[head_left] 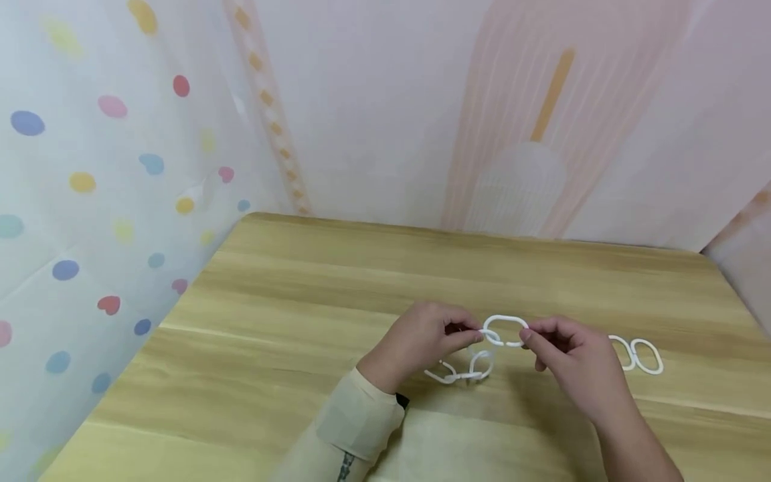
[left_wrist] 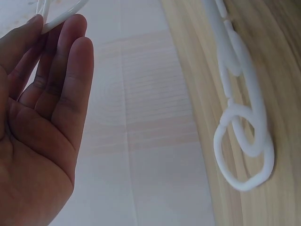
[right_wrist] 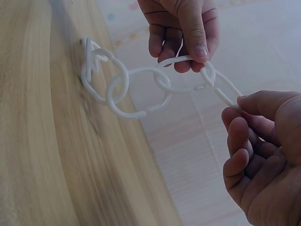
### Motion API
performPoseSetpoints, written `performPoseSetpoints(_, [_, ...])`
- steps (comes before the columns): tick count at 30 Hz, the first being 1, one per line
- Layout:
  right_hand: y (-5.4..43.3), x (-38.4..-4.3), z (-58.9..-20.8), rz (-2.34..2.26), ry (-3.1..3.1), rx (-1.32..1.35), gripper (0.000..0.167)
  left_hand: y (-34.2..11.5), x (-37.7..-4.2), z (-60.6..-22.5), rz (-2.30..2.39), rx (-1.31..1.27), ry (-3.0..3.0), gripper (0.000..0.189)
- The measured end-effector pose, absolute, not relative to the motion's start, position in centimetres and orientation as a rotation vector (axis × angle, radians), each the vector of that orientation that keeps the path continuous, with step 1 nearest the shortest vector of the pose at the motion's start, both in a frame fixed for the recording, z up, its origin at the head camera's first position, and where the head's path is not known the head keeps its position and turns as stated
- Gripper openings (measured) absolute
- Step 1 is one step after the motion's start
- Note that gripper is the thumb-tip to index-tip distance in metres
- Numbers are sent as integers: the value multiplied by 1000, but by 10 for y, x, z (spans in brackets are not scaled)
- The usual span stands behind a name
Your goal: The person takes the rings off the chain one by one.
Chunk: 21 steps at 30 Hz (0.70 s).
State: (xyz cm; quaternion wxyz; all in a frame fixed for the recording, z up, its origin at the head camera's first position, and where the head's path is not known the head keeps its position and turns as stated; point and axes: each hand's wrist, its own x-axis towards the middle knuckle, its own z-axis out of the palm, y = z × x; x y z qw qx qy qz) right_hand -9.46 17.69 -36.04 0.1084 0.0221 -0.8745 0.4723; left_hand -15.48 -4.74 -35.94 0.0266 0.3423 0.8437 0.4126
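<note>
My left hand pinches a white plastic chain link between thumb and fingers. Looped through that piece is an oval end link, whose far end my right hand pinches; a small gap shows along its lower side. From the left fingers more joined links droop toward the tabletop. In the right wrist view this chain runs down from the left hand to the wood, and some links show gaps. The left wrist view has the hanging links beside the palm.
Two white links lie on the wooden table just beyond the right hand, one partly hidden by it. A pale patterned cloth hangs behind the table, and a dotted one is at the left.
</note>
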Motion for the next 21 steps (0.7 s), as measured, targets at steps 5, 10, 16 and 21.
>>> performPoseSetpoints(5, [175, -97, -359, 1421, -2555, 99, 13, -50, -155, -356, 1262, 1059, 2611, 7])
performPoseSetpoints(10, [174, -97, -359, 1446, -2549, 96, 12, -52, -153, -358, 1281, 1066, 2610, 5])
performPoseSetpoints(16, [174, -96, -360, 1469, -2540, 74, 11, -53, -151, -359, 1302, 1087, 2619, 5])
performPoseSetpoints(21, [174, -97, -362, 1472, -2537, 41, 11, -54, -150, -359, 1290, 1081, 2627, 8])
